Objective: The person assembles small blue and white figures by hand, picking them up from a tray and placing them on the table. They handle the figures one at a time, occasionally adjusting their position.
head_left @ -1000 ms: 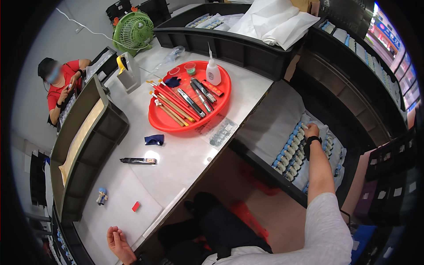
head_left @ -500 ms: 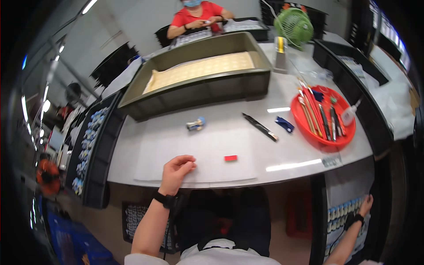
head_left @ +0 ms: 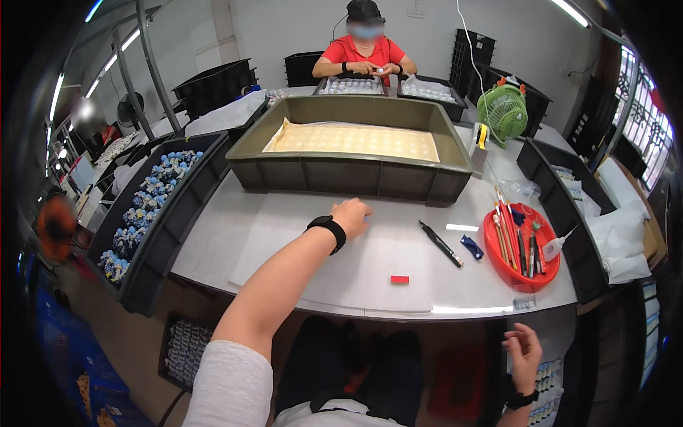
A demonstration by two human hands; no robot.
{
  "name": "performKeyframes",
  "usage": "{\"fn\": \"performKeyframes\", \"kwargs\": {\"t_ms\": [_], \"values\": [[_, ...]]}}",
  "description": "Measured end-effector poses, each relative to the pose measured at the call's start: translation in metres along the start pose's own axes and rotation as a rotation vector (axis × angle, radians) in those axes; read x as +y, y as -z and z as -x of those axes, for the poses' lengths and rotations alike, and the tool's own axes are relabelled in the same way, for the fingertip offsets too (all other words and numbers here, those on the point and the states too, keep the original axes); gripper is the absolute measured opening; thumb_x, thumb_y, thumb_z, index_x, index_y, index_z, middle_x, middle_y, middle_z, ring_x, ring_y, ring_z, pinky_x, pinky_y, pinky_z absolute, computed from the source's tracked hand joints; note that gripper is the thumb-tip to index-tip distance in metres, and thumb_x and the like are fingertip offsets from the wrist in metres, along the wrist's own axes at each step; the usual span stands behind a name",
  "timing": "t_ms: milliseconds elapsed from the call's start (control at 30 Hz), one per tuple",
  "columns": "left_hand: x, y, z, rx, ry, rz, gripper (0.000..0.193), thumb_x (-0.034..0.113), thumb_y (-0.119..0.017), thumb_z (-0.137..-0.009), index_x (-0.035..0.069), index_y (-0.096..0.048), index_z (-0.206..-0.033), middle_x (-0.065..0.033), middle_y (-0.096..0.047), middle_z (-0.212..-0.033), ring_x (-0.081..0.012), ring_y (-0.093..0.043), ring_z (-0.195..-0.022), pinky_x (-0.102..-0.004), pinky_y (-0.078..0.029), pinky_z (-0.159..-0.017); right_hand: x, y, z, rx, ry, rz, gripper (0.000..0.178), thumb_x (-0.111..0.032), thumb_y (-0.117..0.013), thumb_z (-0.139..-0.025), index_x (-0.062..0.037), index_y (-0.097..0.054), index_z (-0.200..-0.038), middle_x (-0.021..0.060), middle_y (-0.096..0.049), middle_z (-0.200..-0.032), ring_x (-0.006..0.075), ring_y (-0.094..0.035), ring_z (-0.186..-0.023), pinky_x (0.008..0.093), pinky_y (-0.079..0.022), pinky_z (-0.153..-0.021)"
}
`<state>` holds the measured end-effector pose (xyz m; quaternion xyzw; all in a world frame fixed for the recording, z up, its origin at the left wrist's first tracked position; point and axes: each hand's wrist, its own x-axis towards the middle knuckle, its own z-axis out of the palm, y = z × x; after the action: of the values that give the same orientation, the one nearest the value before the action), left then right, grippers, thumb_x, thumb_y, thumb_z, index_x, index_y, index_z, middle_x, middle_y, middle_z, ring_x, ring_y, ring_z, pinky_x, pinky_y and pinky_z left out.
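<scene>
My left hand (head_left: 351,217) reaches over the white work sheet, just in front of the big olive-grey bin (head_left: 356,181). Its fingers curl down and hide whatever is under them; the small blue-and-cream figurine seen there earlier does not show. My right hand (head_left: 525,350) hangs below the table's right front edge, fingers bent and apart, with nothing visible in it. Beneath it lies a lower tray with rows of small blue-and-white figurines (head_left: 548,376). A small red block (head_left: 400,280) rests near the sheet's front edge, and a black pen-like tool (head_left: 441,244) lies further right.
A red bowl (head_left: 491,245) of brushes and pens stands at right, with a dark blue piece (head_left: 471,247) beside it. Black crates (head_left: 160,238) of figurines flank the table's left. A green fan (head_left: 504,114) stands at back right. Across the table a person in red (head_left: 364,53) handles small items.
My left hand has moved forward to where the figurine lay, covering that spot. My right hand has risen from the lower tray toward the table edge. The view has tilted up.
</scene>
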<state>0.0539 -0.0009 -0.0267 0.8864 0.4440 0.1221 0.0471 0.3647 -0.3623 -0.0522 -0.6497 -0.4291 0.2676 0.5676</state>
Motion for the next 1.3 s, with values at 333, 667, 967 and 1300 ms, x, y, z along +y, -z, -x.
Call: {"fn": "performKeyframes", "kwargs": {"t_ms": [333,667,967,1300], "values": [[0.016,0.047,0.097,-0.122,0.226,1.577,0.031,0.01,-0.061,-0.086,0.0,-0.05,-0.113,-0.0103,-0.061,-0.095,-0.0173,-0.063,-0.087,-0.0289,-0.05,-0.077,-0.05,-0.17,-0.017,-0.436,0.038,-0.261,0.024,0.0,-0.056,-0.086,0.0044,-0.054,-0.11,0.0107,-0.064,-0.09,0.0137,-0.061,-0.082,0.0245,-0.05,-0.075],[0.015,-0.006,0.145,0.125,0.376,1.984,0.027,0.012,-0.052,-0.092,0.001,-0.052,-0.117,-0.0075,-0.061,-0.101,-0.0143,-0.058,-0.091,-0.0293,-0.047,-0.082,-0.043,-0.291,-0.043,-0.555,0.07,-0.423,0.032,-0.01,-0.052,-0.091,-0.0015,-0.046,-0.122,0.0104,-0.06,-0.1,0.0132,-0.059,-0.084,0.0253,-0.05,-0.072],[0.008,-0.021,0.15,0.161,0.281,1.998,0.026,0.012,-0.051,-0.093,0.0,-0.055,-0.116,-0.0075,-0.062,-0.101,-0.0148,-0.059,-0.092,-0.0307,-0.049,-0.084,-0.038,-0.289,-0.039,-0.528,0.052,-0.395,0.034,-0.011,-0.054,-0.091,-0.001,-0.045,-0.123,0.0122,-0.058,-0.1,0.0133,-0.06,-0.081,0.0254,-0.052,-0.067],[0.008,-0.02,0.151,0.138,0.306,2.017,0.029,0.013,-0.049,-0.094,-0.001,-0.052,-0.119,-0.0067,-0.061,-0.102,-0.0137,-0.057,-0.092,-0.0301,-0.047,-0.085,-0.04,-0.291,-0.037,-0.493,0.041,-0.491,0.041,-0.004,-0.061,-0.085,0.0,-0.044,-0.123,0.0099,-0.055,-0.099,0.0129,-0.059,-0.083,0.0246,-0.052,-0.069]]}}
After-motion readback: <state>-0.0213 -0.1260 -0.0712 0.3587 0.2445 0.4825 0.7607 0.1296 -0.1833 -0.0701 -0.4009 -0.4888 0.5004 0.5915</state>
